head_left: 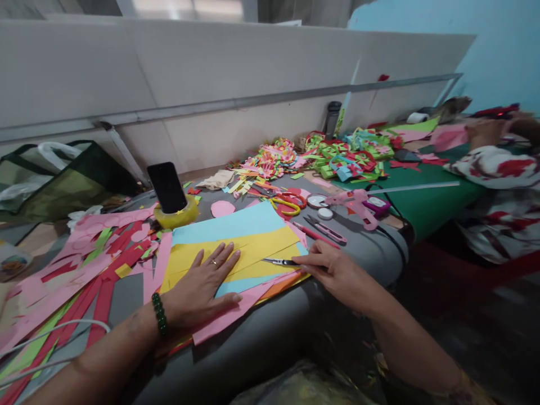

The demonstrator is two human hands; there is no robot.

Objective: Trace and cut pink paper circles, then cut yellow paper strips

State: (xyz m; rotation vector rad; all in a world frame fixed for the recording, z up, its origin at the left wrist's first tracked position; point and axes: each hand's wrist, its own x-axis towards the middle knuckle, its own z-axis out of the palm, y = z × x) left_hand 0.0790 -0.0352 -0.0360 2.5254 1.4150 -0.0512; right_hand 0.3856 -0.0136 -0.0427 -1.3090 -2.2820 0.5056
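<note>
My left hand (202, 287) lies flat with fingers spread on a stack of coloured paper sheets, pressing the yellow sheet (248, 247) that tops blue and pink ones. A ring is on one finger and a green bead bracelet (159, 314) circles the wrist. My right hand (333, 270) rests at the stack's right edge, fingers closed on a small metal cutter (280, 261) whose blade points left onto the yellow sheet.
A black phone (167, 187) stands in a yellow tape roll (177, 216). Pink and red paper strips (84, 264) cover the left. Scissors (289, 203), a pink glue gun (358, 205) and paper flowers (274, 160) lie behind. Another person's sleeve (502, 191) is at right.
</note>
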